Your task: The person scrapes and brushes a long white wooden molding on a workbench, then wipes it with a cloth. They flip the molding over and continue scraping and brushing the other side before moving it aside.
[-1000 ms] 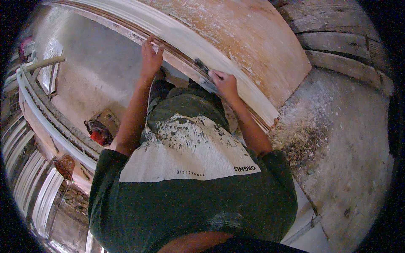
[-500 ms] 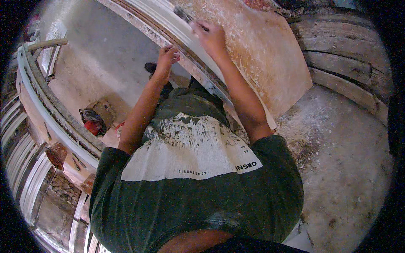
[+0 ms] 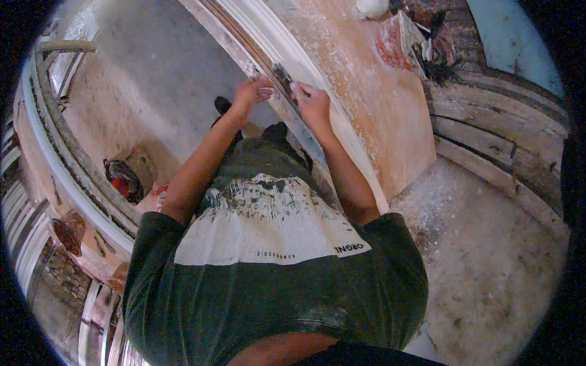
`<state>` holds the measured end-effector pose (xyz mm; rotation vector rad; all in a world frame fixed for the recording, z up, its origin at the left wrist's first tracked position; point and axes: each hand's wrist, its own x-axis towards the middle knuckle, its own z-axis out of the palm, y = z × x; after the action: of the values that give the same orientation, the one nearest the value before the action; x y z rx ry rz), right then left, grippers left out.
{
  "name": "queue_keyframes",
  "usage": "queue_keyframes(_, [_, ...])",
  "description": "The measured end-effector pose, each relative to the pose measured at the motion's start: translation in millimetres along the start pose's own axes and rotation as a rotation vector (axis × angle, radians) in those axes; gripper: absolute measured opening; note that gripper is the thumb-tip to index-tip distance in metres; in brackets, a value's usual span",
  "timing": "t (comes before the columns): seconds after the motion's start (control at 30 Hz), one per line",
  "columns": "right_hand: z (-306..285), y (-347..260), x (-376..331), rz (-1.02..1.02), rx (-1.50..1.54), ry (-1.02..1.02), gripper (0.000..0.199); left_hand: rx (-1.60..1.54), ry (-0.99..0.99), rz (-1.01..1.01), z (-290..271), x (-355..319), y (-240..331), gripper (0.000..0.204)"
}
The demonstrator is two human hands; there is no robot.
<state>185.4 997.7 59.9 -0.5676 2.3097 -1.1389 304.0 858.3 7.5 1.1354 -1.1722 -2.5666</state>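
Note:
My right hand (image 3: 313, 108) is closed around a small brush (image 3: 282, 74) with dark bristles. The bristles are over the inner edge of a long white ribbed moulding (image 3: 278, 46), beside a dark brown groove. This moulding runs along the near edge of a workbench and looks curved in the fisheye view. To the left, my left hand (image 3: 250, 94) hovers at the bench's front edge with its fingers loosely stretched. Nothing shows in it, and I cannot tell whether its fingertips touch the edge.
The dusty brown bench top (image 3: 372, 104) has white flecks on it. Beyond its far end lie cluttered rags and a reddish container (image 3: 400, 43). Weathered planks (image 3: 488, 128) are stacked at right. At left are a second long moulding (image 3: 58, 165) and a cardboard box (image 3: 140, 171) on the floor.
My right hand has drawn the brush nearer to me, from the moulding's far stretch to its inner edge. The left hand has shifted slightly right and nearer, its fingers more stretched. The view has shifted too.

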Motion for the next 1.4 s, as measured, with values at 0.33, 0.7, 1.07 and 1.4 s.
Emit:
queue_keyframes(0.33, [111.0,-111.8,176.0,-0.219,0.049,0.077,0.027,-0.024,0.031,0.088,-21.2,0.2,53.9,0.030])
queue_keyframes(0.7, [38.3,-55.2,103.8,0.026,-0.190,-0.125,0.027,-0.265,0.149,0.133,-69.1,2.2,71.0,0.027])
queue_keyframes(1.07, [106.0,-119.1,151.6,-0.052,-0.057,-0.057,0.027,0.154,-0.013,-0.029,-77.3,50.5,146.5,0.032])
queue_keyframes(1.4, [208.2,-204.7,261.5,-0.148,-0.064,-0.076,0.029,-0.029,0.349,0.076,-198.6,60.7,232.4,0.033])
